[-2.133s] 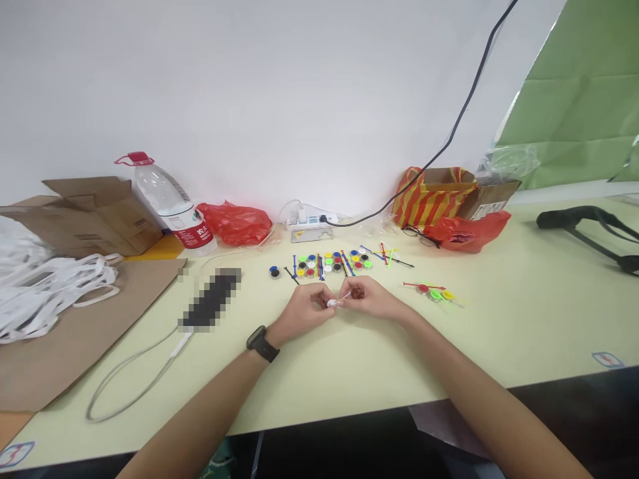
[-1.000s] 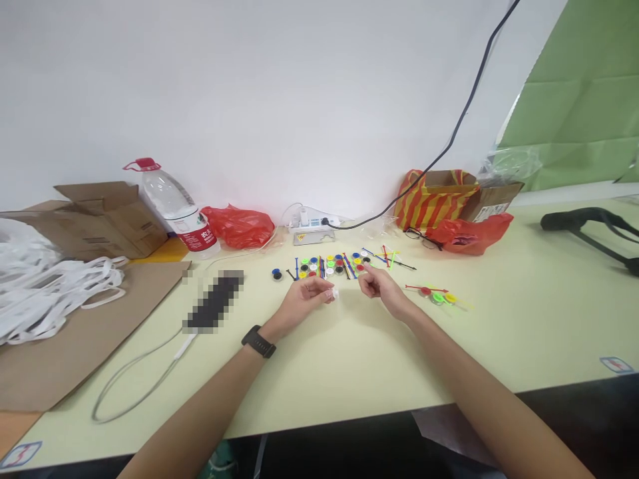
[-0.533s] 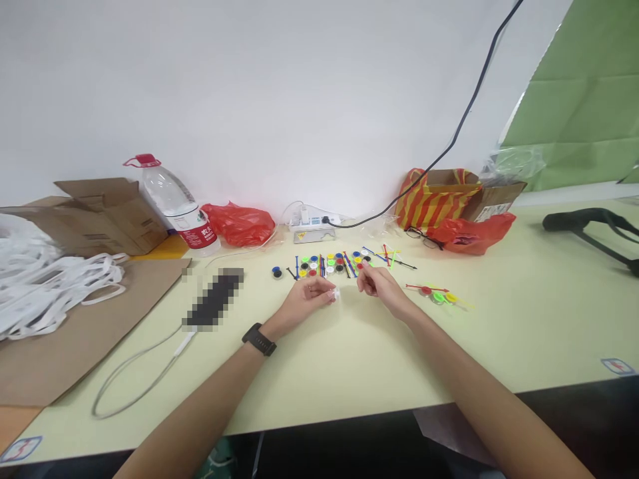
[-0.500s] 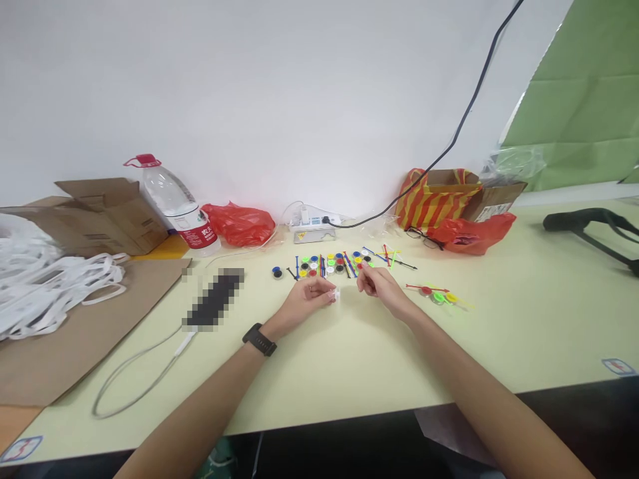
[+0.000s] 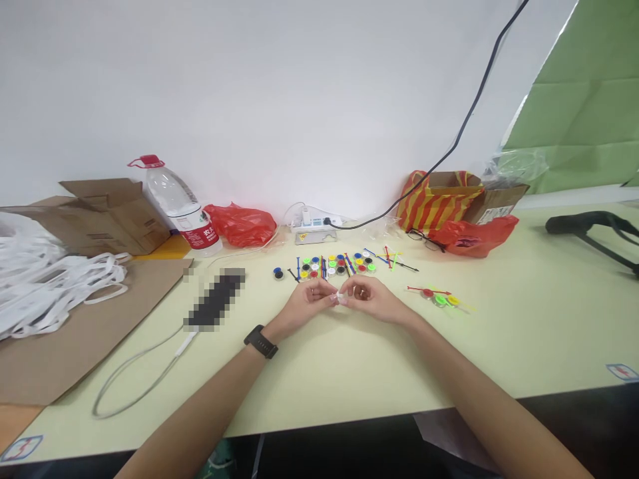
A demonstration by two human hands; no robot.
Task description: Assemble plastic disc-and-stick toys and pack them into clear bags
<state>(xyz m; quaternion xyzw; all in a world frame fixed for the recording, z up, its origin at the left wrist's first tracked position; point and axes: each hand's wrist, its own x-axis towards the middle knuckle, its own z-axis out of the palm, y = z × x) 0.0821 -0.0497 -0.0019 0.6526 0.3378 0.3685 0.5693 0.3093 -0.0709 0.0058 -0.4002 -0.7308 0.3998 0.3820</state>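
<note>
My left hand (image 5: 313, 298) pinches a small white, partly clear piece (image 5: 340, 298) between thumb and fingertips. From the other side my right hand (image 5: 372, 299) closes its thumb and index finger on the same piece, so the fingertips of both hands nearly meet. The piece is mostly covered and its exact kind cannot be made out. Just beyond the hands lie several small round discs with coloured tops (image 5: 332, 264) in rows, with coloured arrow-tipped sticks (image 5: 349, 263) between them. Right of my right hand, a red stick (image 5: 439, 291) lies by a few more discs (image 5: 440, 301).
A power strip (image 5: 319, 221) stands by the wall with a black cable. At left are a large bottle (image 5: 187, 216), a red bag (image 5: 241, 225), white straps (image 5: 64, 293) and a blurred dark device (image 5: 215, 299). A striped bag (image 5: 434, 203) and glasses (image 5: 424, 239) lie at right.
My right hand has come down and left from near the discs to my left hand. Its fingers now grip the small white piece too. My left hand has barely moved.
</note>
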